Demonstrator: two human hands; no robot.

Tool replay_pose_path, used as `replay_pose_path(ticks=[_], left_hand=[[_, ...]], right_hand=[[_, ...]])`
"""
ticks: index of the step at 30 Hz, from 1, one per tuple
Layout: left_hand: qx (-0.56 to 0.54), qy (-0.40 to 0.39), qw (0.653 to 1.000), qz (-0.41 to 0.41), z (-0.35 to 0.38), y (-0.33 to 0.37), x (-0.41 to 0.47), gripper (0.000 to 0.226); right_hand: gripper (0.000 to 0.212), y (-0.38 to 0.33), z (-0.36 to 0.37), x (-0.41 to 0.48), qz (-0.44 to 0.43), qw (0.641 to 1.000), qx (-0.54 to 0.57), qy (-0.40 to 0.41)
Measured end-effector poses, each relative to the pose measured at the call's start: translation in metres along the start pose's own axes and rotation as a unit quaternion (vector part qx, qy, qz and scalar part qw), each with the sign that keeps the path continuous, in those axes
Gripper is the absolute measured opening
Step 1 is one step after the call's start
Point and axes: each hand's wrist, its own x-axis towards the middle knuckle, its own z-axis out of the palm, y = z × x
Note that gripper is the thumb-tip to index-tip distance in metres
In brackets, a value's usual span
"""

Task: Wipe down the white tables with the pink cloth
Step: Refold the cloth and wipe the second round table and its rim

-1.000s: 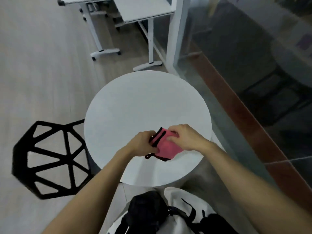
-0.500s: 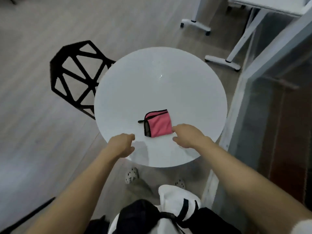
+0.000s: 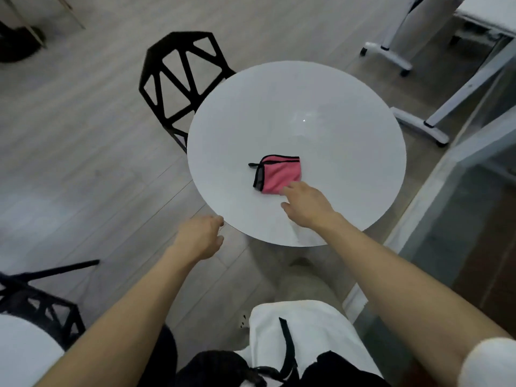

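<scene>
A square-folded pink cloth with black-edged hems (image 3: 280, 174) lies flat near the middle of the round white worktop (image 3: 335, 107), with a short black loop trailing from its left corner. It has been folded into a compact pad, presumably so that a thick, even face can be pressed against the surface.

The right hand (image 3: 305, 205) is stretched over the near part of the worktop. Its fingers are spread and fairly straight, and the fingertips (image 3: 287, 188) are at the cloth's near corner, apparently touching it. Nothing is gripped. The posture suggests that the pad is about to be covered and pressed flat rather than picked up.

The left hand (image 3: 199, 237) is held just off the worktop's near-left rim, loosely curled and holding nothing. It seems to be kept clear so that the wiping path is not blocked, or to be ready to steady the edge.

An open-framed black chair (image 3: 181, 76) stands against the far-left rim. The white legs of another table (image 3: 418, 125) are seen at the upper right, well apart from the cloth. Wiping is judged not yet begun here.
</scene>
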Motion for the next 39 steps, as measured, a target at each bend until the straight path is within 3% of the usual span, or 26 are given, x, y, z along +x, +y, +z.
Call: replay_pose_path(ticks=[6,12,18,25,30,35,39], left_hand=[[-0.062,0.046,0.995,-0.068,0.021,0.016,0.015,0.056],[-0.131,0.040,0.979,-0.148,0.013,0.041,0.038,0.091],[-0.150,0.043,0.970,-0.188,-0.008,0.037,0.073,0.077],[-0.165,0.023,0.964,-0.207,-0.010,0.027,0.102,0.057],[-0.183,-0.034,0.961,-0.204,-0.008,0.024,0.101,0.072],[-0.156,-0.056,0.968,-0.186,-0.014,0.015,0.109,0.070],[-0.124,-0.042,0.977,-0.169,-0.016,0.013,0.110,0.066]], right_hand=[[0.050,0.019,0.011,0.077,-0.069,0.990,0.077,0.091],[0.065,0.051,0.061,0.106,-0.123,0.990,0.050,0.049],[0.059,0.090,0.052,0.130,-0.212,0.974,0.043,0.070],[0.060,0.104,0.022,0.179,-0.145,0.984,0.071,0.077],[0.058,0.077,0.023,0.194,-0.068,0.982,0.147,0.094],[0.065,0.062,0.038,0.191,-0.058,0.987,0.033,0.143],[0.063,0.061,0.055,0.146,-0.086,0.986,0.023,0.144]])
